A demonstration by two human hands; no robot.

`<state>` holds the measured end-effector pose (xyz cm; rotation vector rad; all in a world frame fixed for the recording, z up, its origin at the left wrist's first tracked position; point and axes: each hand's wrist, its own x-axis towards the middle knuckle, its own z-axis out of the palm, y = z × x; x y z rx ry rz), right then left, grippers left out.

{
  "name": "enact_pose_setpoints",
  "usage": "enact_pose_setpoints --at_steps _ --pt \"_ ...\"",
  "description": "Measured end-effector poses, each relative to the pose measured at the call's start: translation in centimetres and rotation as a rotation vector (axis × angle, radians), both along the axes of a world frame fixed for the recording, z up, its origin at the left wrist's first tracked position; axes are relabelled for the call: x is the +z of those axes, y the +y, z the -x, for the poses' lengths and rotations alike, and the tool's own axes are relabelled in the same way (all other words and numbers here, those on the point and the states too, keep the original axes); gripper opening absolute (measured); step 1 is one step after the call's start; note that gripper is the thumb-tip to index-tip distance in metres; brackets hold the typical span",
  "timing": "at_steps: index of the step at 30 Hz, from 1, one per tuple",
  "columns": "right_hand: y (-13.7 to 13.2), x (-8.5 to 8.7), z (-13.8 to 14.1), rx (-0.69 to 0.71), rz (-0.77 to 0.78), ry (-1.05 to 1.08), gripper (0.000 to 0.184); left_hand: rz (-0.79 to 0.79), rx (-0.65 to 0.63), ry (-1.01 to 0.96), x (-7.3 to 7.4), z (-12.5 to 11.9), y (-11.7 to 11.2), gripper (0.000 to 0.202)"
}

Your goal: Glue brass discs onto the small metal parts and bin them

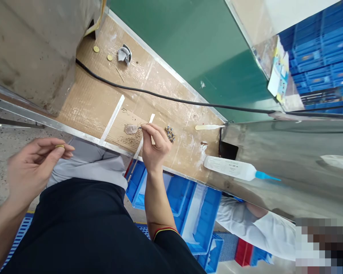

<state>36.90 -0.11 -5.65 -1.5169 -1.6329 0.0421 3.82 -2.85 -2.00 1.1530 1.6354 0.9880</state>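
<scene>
My left hand [36,165] is in front of the bench edge, over the floor. Its thumb and fingers pinch a small round yellow disc [60,146]. My right hand [156,144] reaches over the bench, thumb and fingertips closed on a small thin dark piece [140,127] whose kind I cannot make out. The piece's tip is at the edge of a clear, glossy blob [130,129] on a cardboard patch [122,121] dotted with brown specks. Right beside that hand lies a pile of small metal parts [169,134]. Two more yellow discs [109,58] rest farther back.
A black cable [148,91] crosses the bench. At the right lie a white bottle with a blue nozzle [231,168] and a pale flat stick [208,127]. A crumpled wad [124,54] sits behind. Blue bins [202,217] stand below the edge; another person's sleeve [257,228] is at right.
</scene>
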Motion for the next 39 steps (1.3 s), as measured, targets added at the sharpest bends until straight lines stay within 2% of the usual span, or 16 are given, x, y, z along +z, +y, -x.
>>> enact_pose_setpoints --at_steps 6,11,16,22,26,29,32,39 --pt "-0.1 -0.8 -0.3 0.015 -0.055 -0.1 0.026 0.102 -0.203 -0.288 -1.6 -3.0 0.1 0.023" --pt "-0.5 -1.0 -0.3 -0.016 -0.06 -0.072 0.025 0.213 -0.324 -0.48 -1.7 -6.0 1.2 0.037" --pt "-0.5 -1.1 -0.2 -0.006 0.014 -0.023 0.026 0.217 -0.341 -0.483 -1.2 -6.8 1.3 0.038" --pt "-0.3 -1.0 -0.2 -0.034 -0.007 -0.049 0.026 0.224 -0.327 -0.451 -1.0 -6.7 1.2 0.035" --pt "-0.2 -0.3 0.1 -0.026 -0.024 0.027 0.022 0.231 -0.323 -0.448 -1.0 -6.7 1.1 0.034" --pt "-0.2 0.0 0.2 -0.03 0.032 0.072 0.02 0.23 -0.323 -0.449 -1.1 -6.7 1.1 0.035" --pt "-0.2 0.1 0.1 -0.029 0.078 0.086 0.02 0.236 -0.326 -0.446 -1.2 -6.6 1.0 0.035" --pt "-0.2 0.0 0.1 -0.011 0.075 0.069 0.021 0.241 -0.335 -0.452 -1.5 -6.5 1.0 0.037"
